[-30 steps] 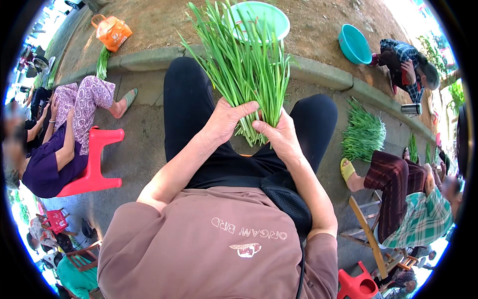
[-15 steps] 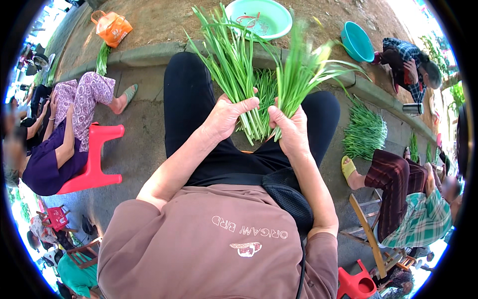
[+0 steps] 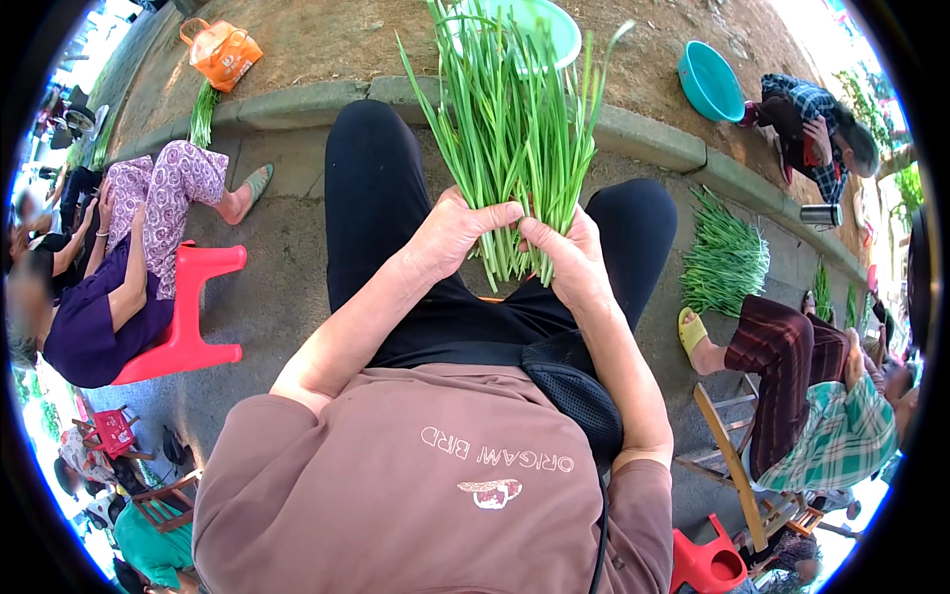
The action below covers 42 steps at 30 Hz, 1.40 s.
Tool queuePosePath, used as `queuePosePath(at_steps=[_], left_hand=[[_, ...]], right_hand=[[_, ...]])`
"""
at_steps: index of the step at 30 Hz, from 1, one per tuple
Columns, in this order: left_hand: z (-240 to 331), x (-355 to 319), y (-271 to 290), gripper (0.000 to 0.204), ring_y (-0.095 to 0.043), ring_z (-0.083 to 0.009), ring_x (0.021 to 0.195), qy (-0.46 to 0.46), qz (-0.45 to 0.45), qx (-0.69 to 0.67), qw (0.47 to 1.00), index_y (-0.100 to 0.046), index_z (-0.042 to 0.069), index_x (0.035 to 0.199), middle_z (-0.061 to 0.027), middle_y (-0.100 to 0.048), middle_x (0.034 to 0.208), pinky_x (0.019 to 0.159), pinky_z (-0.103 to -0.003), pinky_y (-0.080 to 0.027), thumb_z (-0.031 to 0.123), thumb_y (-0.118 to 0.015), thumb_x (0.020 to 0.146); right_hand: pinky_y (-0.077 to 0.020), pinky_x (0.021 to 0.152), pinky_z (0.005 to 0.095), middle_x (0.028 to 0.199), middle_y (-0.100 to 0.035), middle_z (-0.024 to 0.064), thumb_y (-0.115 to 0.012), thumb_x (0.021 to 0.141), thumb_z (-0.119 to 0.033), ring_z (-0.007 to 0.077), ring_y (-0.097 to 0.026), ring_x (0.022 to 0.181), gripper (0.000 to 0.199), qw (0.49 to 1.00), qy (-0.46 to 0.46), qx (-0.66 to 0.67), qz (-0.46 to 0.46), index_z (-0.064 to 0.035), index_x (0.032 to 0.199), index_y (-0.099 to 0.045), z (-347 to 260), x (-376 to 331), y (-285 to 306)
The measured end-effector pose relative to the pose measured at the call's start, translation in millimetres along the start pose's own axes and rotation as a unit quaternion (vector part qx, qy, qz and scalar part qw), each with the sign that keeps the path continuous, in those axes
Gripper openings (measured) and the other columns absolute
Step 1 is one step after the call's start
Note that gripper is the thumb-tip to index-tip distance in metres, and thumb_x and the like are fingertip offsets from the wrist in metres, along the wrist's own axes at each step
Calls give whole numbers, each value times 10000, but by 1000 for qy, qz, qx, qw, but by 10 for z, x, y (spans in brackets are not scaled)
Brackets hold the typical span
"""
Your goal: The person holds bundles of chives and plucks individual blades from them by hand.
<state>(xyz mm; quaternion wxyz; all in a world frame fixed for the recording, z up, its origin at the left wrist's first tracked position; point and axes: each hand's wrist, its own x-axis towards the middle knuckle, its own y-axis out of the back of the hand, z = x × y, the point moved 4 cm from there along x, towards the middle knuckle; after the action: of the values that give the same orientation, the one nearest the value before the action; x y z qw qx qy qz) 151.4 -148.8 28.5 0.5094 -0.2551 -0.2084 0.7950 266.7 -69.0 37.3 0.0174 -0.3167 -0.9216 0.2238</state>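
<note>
Between my knees I hold long, flat-leaved garlic chives [image 3: 510, 139], pale stem ends toward me and leaf tips fanned away. My left hand [image 3: 450, 233] is closed round the left part of the bunch, thumb laid across the stems. Closed on the right part, my right hand [image 3: 572, 252] has its thumb pointing inward. The two thumb tips nearly meet, and the two parts stand side by side as one bunch. Fingers behind the stems are mostly hidden.
A pale green basin [image 3: 554, 30] stands beyond the kerb [image 3: 643, 137], partly behind the leaves; a teal basin [image 3: 711, 84] is farther right. A heap of chives [image 3: 727, 255] lies right of my knee. Seated people flank me, one on a red stool [image 3: 203, 307]. An orange bag [image 3: 220, 54] sits far left.
My hands have come together, bringing two separate bunches of chives side by side. The right bunch has swung from leaning right to nearly upright.
</note>
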Motion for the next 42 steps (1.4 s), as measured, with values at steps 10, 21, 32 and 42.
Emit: queuePosePath(at_steps=[10,21,32,42], left_hand=[[57,8,-6,251,-588,-129,786,-6,3,27,1000,-603,24,1027,-38,-632,914,729,-283,-492,58,-676,789],[56,34,-196,114,-605,-139,755,26,-6,178,984,-615,-5,907,-51,-637,816,678,-273,-477,53,-601,810],[176,177,508,263,-609,-171,793,2,103,-83,991,-566,90,1083,-33,-616,863,706,-299,-525,132,-661,842],[-124,200,-138,254,-632,-185,750,41,14,-13,999,-587,6,1047,-79,-639,913,626,-343,-551,99,-663,823]], right_hand=[[-514,645,241,918,-627,75,-592,855,-61,129,-602,785,232,999,-29,38,-6,-17,1081,-563,16,4,23],[-422,517,210,809,-575,23,-569,865,-78,76,-530,618,152,998,-53,3,-15,-27,1003,-536,12,-43,138],[-353,437,229,701,-496,14,-663,847,-194,98,-461,496,211,957,-1,261,124,-60,925,-519,-143,124,290],[-388,516,188,798,-540,-20,-704,758,-44,44,-494,637,373,999,-13,-35,14,-50,1074,-506,-65,26,51]])
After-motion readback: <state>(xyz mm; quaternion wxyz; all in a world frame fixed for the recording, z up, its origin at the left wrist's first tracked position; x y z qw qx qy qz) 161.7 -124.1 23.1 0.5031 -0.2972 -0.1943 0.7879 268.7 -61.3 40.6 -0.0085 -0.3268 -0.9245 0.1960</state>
